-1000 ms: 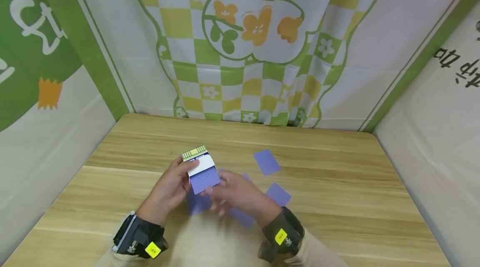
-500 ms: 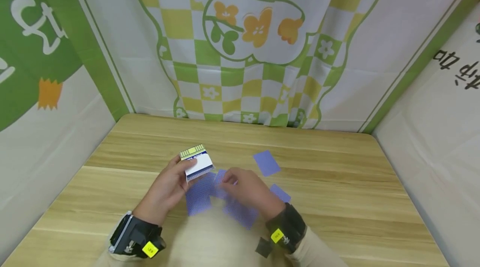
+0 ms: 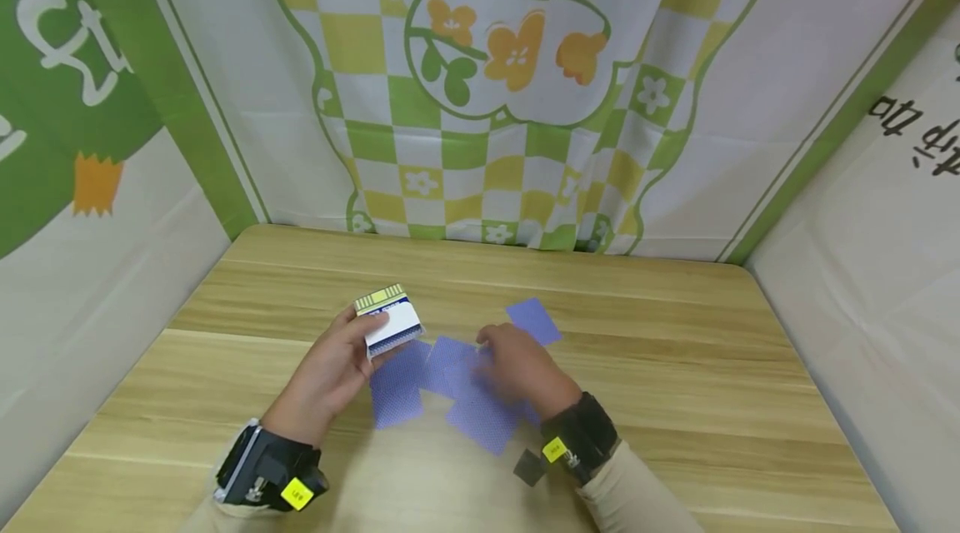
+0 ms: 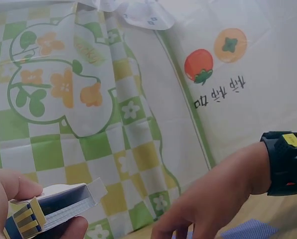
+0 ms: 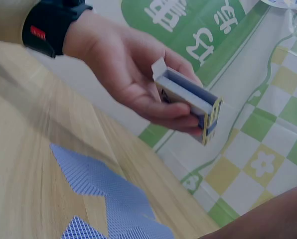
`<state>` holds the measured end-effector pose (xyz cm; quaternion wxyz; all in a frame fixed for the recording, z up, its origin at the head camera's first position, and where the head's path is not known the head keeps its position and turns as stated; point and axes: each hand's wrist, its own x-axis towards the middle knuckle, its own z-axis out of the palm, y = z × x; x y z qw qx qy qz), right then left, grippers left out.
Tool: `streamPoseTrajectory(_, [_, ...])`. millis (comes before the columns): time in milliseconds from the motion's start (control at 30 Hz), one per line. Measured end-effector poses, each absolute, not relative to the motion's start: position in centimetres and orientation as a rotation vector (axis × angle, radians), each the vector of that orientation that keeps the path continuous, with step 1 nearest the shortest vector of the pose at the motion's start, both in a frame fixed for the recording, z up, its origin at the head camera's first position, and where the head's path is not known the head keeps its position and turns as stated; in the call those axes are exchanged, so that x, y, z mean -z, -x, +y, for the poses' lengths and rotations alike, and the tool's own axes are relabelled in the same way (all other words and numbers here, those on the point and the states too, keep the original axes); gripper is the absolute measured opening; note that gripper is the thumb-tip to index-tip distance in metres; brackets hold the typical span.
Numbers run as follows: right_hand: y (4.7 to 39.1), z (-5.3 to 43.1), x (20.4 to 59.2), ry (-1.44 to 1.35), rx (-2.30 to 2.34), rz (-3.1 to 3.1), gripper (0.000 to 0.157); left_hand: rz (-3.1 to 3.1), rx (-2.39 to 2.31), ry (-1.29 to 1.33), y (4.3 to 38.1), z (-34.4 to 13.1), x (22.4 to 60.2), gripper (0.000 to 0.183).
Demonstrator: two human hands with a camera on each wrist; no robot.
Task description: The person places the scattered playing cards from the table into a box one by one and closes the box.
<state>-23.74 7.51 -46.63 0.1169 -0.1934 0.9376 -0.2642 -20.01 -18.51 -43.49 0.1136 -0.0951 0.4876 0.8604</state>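
A small card box (image 3: 394,321), white with a blue band and a yellow-green striped end, is held in the left hand (image 3: 330,366), thumb across its face. Its flap stands up in the right wrist view, where a stack of playing cards (image 5: 187,95) shows inside the box's open end. To the right, the right hand (image 3: 522,365) is over loose blue-backed playing cards (image 3: 483,420), its fingers pointing down and blurred. No card shows between those fingers, though their tips are partly hidden. Another blue-backed card (image 3: 397,390) lies below the box.
The wooden table (image 3: 697,400) runs back to a printed curtain (image 3: 495,141), with fabric walls on both sides. One separate blue card (image 3: 536,320) lies behind the right hand. Both wrists carry black camera straps.
A blue card sticking out of the box has gone down into it. The right hand has left the box and moved right over the loose cards. The left hand has shifted slightly left.
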Motion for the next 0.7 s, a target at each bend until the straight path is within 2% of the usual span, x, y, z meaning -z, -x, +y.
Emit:
streamPoseTrajectory(167, [24.2, 8.3, 47.4, 0.883, 0.548, 2.803, 0.062, 1.444, -2.520, 0.287, 20.1, -18.6, 43.6, 0.063])
streamPoseTrajectory(300, [24.5, 8.8, 47.4, 1.040, 0.506, 2.734, 0.072, 1.465, -2.508, 0.284, 20.1, -18.6, 43.6, 0.063])
streamPoseTrajectory(700, [24.6, 8.8, 47.6, 1.077, 0.452, 2.712, 0.070, 1.438, -2.514, 0.304, 20.1, -18.5, 43.7, 0.065])
